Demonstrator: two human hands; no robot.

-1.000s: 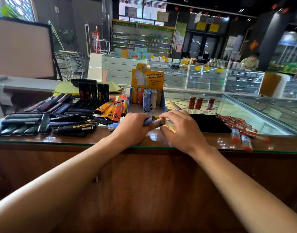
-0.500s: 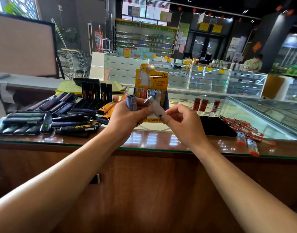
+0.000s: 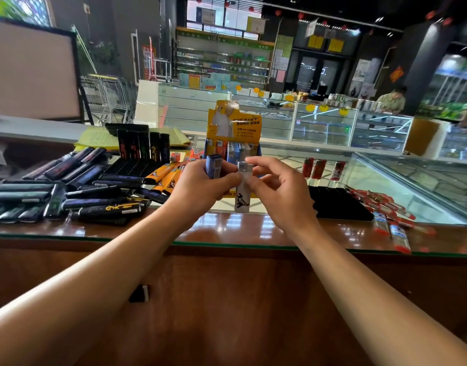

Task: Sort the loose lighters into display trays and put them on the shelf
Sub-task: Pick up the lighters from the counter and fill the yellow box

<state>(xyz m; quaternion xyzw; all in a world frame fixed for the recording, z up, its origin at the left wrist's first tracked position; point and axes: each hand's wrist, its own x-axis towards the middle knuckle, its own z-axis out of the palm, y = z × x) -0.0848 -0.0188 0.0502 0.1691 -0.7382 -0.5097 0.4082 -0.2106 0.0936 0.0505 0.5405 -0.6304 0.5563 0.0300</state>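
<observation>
Upright now — white lighter between both hands.

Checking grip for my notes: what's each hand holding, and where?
Left hand grips blue plastic lighter around its lower body; right hand pinches white plastic lighter near its metal top.

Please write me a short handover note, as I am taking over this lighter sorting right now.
Left hand grips a blue lighter upright and pinches the white lighter.
Right hand pinches the same white lighter at its top.
Yellow display tray behind the hands already holds several lighters.
Left: loose orange lighters, black lighters and red lighters lie on the counter; black tray looks unfilled. Nothing shelved that I can see.
</observation>
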